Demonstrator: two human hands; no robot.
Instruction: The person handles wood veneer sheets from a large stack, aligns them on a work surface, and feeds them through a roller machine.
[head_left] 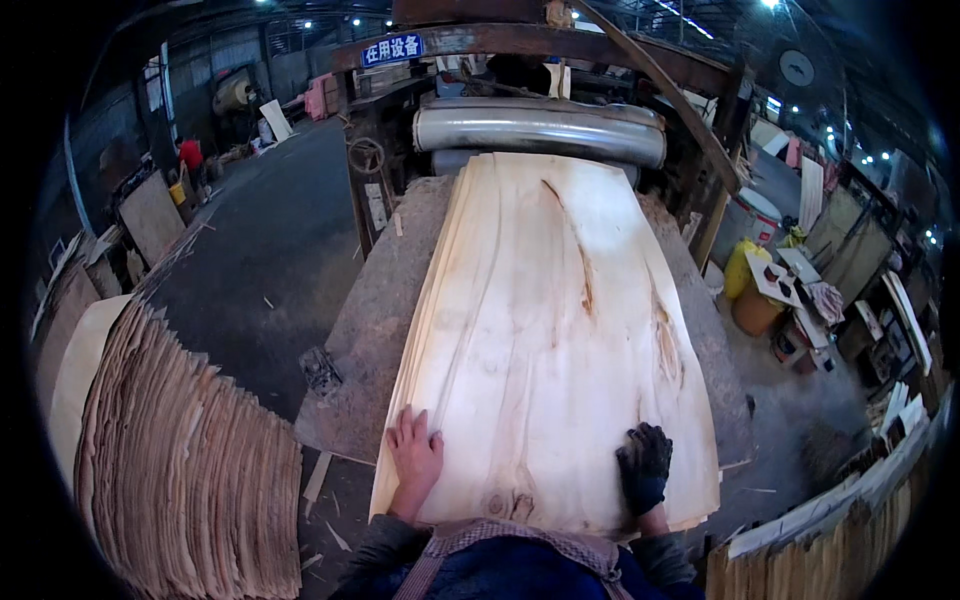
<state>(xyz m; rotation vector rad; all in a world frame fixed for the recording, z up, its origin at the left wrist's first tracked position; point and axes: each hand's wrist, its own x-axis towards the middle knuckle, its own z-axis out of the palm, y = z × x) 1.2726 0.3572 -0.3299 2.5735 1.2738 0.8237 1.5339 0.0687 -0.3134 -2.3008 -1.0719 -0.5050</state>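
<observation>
A stack of pale wood veneer sheets lies lengthwise in front of me, with brown knots and dark splits in its top sheet. My bare left hand rests flat near the stack's left edge, fingers spread. Toward the right edge, my right hand in a black glove lies on the top sheet with its fingers slightly bent and nothing visible in them. Beyond the far end of the sheets are the shiny metal rollers of a machine.
A worn board table carries the sheets. Tall veneer stacks stand at the left and lower right. The machine's frame has a handwheel. At the right are a white drum and a yellow bag. Wood scraps litter the floor.
</observation>
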